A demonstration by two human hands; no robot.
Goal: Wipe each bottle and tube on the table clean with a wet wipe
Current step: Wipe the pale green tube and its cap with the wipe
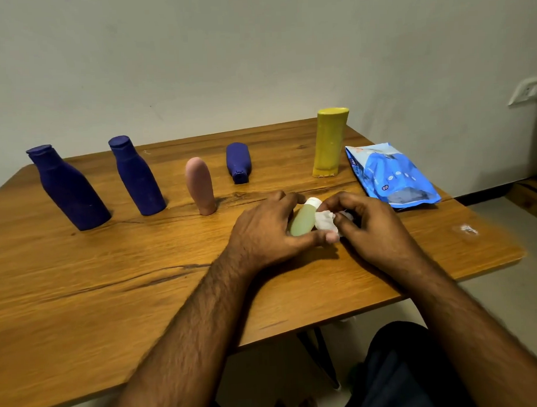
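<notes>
At the table's near middle, the left hand (263, 231) holds a green bottle (301, 220) while the right hand (365, 227) pinches a wipe (325, 221) against it; five others stand or lie farther back, seemingly still unwiped.

green bottle (301, 222) half hidden by hands

Setting, as I see it: plain home room. Wooden table (81, 270) against bare wall (195, 53); wall switch (528, 90) at right edge; tiled floor (493, 302) lower right.
</notes>
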